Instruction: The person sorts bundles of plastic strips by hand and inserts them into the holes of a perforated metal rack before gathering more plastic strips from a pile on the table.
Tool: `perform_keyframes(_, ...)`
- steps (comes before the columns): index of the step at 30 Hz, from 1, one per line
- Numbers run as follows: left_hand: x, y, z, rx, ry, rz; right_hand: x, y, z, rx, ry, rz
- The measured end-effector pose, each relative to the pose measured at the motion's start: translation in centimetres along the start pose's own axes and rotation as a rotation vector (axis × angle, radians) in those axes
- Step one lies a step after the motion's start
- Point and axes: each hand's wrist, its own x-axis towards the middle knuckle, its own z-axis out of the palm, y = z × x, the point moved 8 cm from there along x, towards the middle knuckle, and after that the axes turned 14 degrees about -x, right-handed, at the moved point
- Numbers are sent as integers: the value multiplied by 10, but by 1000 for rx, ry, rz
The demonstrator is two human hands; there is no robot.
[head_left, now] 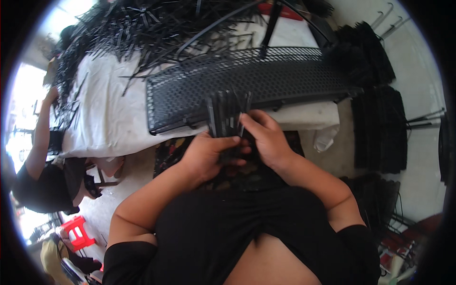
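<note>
Upright in my left hand (202, 154) is a bundle of thin, flat black strips (221, 114), with the fingers wrapped round its lower part. My right hand (270, 140) is at the bundle's right side, thumb and fingers pinching a single black strip (247, 102) that stands slightly apart from the others. What these strips are for does not show. Just beyond both hands lies a long black perforated metal rack (185, 92), its near edge close behind the bundle's top.
A white cloth (107, 107) covers the table, with a large loose heap of black strips (128, 35) at the far left. Another person's arm (42, 128) reaches toward the heap. Stacked black pieces (380, 128) line the right side. A red stool (78, 232) stands lower left.
</note>
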Motion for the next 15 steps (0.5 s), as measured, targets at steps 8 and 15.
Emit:
perform_keyframes(8,-1,1,9,-10,-3,-33,-2,-8,23,146,-204,211)
perform_keyframes(15,-10,0,11,41,120,-81,-20,-17,32,168,-80,187)
